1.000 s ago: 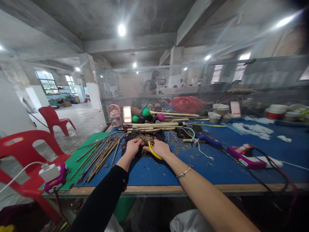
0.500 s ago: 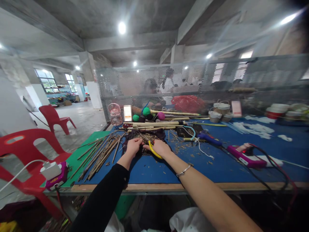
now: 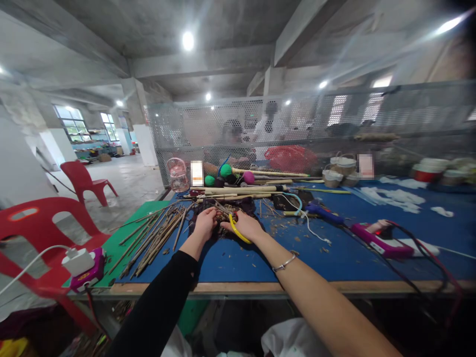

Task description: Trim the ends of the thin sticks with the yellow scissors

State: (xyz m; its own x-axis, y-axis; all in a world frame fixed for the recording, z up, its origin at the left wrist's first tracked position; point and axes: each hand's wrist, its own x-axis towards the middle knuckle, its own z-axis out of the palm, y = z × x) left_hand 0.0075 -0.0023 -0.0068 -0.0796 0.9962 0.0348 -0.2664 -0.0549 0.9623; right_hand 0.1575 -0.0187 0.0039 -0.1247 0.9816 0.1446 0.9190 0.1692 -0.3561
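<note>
My right hand [image 3: 245,225] is closed around shears with a curved yellow handle [image 3: 238,231]; their blades are hard to make out among the debris. Close by on its left, my left hand [image 3: 206,223] has its fingers pinched together, and what lies between the fingertips is too small to tell. Both hands are over a heap of short twig pieces [image 3: 223,214] on a dark cloth [image 3: 248,206]. Long thin brown sticks [image 3: 156,240] lie fanned out to the left of my left hand.
Pale rods [image 3: 241,190] and green and pink balls [image 3: 225,170] lie behind the heap. On the right are a blue-handled tool [image 3: 323,212], a purple power strip [image 3: 381,240] with cables, and small pots [image 3: 340,171]. A perforated metal screen [image 3: 208,124] stands behind the table.
My left hand has shifted slightly, with its fingertips raised a little. My right hand keeps its hold on the shears. Behind the screen, a person in white has moved right.
</note>
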